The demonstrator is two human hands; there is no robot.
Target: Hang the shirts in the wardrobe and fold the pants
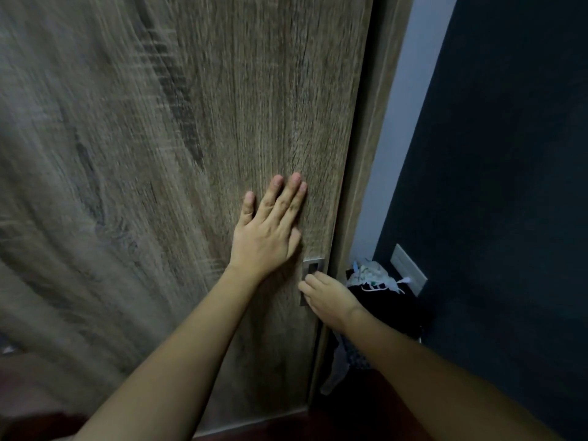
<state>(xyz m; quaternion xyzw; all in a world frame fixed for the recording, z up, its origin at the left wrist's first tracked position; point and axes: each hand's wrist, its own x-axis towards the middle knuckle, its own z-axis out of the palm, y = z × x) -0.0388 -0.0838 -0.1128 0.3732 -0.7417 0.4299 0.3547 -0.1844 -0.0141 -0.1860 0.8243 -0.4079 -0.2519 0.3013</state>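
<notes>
Wardrobe's grey-brown woodgrain sliding door (222,122): judged heavy, rigid. My left hand (267,230) lay flat, fingers spread; right hand (327,297) fingertips hooked the recessed metal pull (313,268).

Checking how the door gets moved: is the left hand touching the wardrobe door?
Touching. The head view shows the left hand pressed flat against the wardrobe door.
</notes>
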